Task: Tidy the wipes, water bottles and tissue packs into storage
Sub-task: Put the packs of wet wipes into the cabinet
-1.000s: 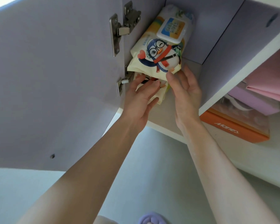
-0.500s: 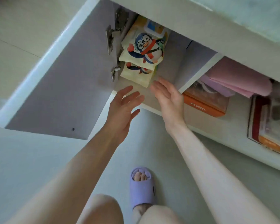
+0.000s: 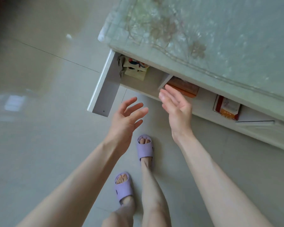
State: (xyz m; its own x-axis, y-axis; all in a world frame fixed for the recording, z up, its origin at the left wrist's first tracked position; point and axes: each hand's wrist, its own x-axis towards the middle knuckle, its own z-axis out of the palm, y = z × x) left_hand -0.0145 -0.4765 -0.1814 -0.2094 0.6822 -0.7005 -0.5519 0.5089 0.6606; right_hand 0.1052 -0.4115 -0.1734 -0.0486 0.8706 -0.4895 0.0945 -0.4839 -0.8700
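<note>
Yellow wipes packs (image 3: 135, 69) with a cartoon print lie stacked in the left compartment of a low white cabinet (image 3: 143, 86), mostly hidden under the cabinet top. The compartment's door (image 3: 105, 86) stands swung open to the left. My left hand (image 3: 126, 118) hovers in front of the cabinet, below the door's edge, fingers spread and empty. My right hand (image 3: 177, 108) is raised in front of the divider between the compartments, palm facing left, fingers apart, holding nothing.
An orange box (image 3: 184, 89) and a red-and-orange box (image 3: 228, 108) sit in the open shelves to the right. The cabinet top (image 3: 211, 33) carries a pale green patterned cover. My feet in purple slippers (image 3: 145, 148) stand on the tiled floor (image 3: 39, 128).
Both hands let go of the wipes packs and drew back out of the compartment. My view rose and pulled away from the cabinet, so the top and floor now show.
</note>
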